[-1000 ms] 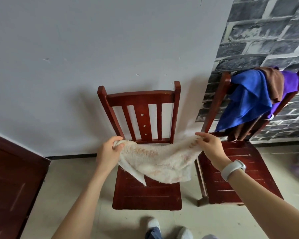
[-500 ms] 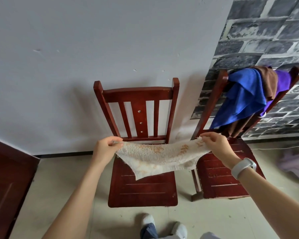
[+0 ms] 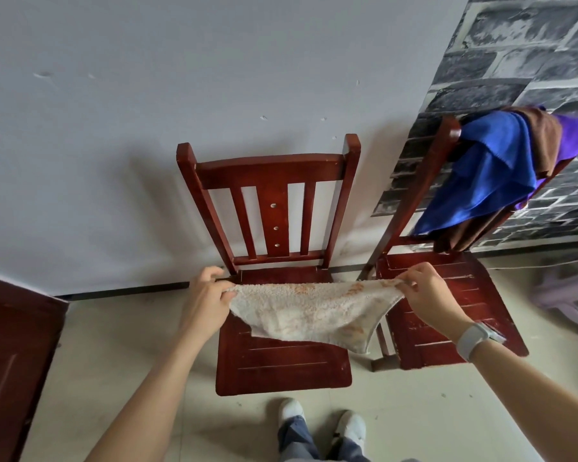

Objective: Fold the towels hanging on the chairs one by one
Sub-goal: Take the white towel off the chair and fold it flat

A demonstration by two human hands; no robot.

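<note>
Pinching the cream terry towel (image 3: pixel 309 311) at its top corners, left hand (image 3: pixel 207 300) and right hand (image 3: pixel 426 295) stretch it; light, limp, sagging cloth.

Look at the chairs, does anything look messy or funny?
Yes. The blue towel, brown towel and purple towel are bunched crookedly in a heap over the right chair's back, not hung flat.
</note>
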